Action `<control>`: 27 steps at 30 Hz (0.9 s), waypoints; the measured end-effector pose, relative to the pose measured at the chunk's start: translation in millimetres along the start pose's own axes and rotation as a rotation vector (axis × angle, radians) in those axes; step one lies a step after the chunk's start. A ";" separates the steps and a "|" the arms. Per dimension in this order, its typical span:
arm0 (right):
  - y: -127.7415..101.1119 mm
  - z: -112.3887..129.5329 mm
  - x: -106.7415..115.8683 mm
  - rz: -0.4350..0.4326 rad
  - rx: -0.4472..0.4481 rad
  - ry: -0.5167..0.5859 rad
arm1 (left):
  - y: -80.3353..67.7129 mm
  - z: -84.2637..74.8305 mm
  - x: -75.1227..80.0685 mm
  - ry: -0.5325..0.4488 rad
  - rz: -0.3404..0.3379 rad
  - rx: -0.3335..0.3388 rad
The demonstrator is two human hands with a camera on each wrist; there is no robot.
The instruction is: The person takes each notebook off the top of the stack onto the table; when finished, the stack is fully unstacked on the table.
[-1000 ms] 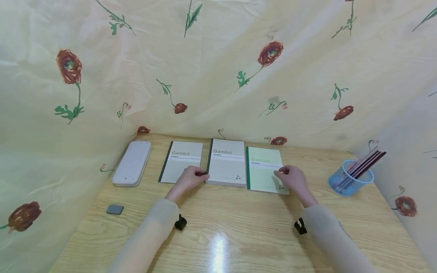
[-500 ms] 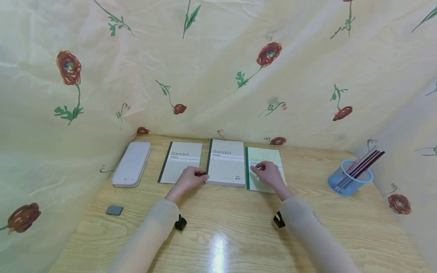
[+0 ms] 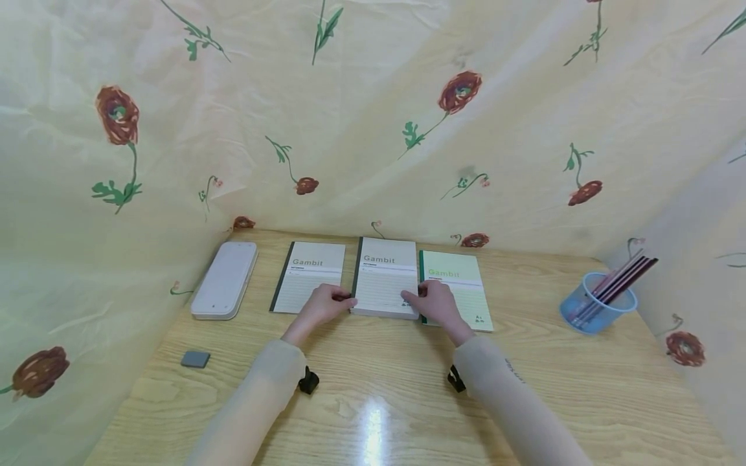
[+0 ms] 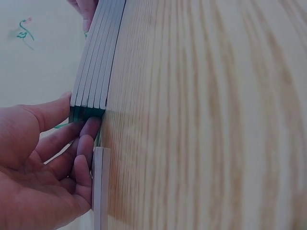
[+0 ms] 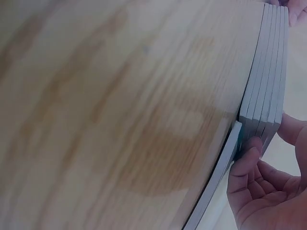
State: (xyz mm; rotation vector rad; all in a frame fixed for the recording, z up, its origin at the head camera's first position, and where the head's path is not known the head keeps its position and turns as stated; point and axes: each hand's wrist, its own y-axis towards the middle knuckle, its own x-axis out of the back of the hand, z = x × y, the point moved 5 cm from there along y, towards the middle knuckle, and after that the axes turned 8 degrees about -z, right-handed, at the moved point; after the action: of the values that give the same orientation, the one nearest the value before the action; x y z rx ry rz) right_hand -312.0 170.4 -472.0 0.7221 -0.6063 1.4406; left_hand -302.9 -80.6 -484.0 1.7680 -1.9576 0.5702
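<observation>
A stack of several notebooks with "Gambit" on the top cover lies in the middle of the row in the head view. My left hand holds its lower left corner, the thumb on the top cover and curled fingers against the spine. At the lower right corner my right hand grips the same stack, thumb on top, fingers bent against the page edges. The right wrist view shows these stacked edges beside that hand. A green-spined notebook lies partly under my right hand.
Left of the stack lies a dark-spined notebook. A white case and a small grey block are farther left. A blue pen cup with several pencils stands on the right. Floral cloth hangs behind the wooden table.
My right hand has moved left across the green-spined notebook to the right edge of the middle stack and now grips it. My left hand has stayed in place.
</observation>
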 end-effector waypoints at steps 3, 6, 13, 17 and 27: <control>0.0 -0.2 -1.9 -0.008 -0.017 -0.013 | -0.1 -0.1 0.1 -0.001 -0.001 0.002; 0.7 -1.0 -4.0 -0.009 -0.023 -0.023 | -0.8 -0.4 0.1 -0.004 0.001 0.007; 1.7 -0.4 -4.5 -0.029 -0.003 -0.024 | -1.1 0.2 0.0 -0.010 0.002 0.008; 1.5 -1.7 -5.5 -0.031 -0.019 -0.022 | -0.4 0.6 -0.3 -0.004 0.001 -0.006; 0.1 -5.7 -1.5 -0.029 -0.059 -0.004 | 1.6 2.3 -1.5 0.005 -0.007 -0.027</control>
State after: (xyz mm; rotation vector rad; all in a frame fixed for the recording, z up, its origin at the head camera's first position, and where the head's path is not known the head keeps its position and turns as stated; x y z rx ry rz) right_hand -312.4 173.7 -476.8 0.6844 -0.6368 1.3895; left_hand -304.5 -80.5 -486.8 1.7554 -1.9457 0.5431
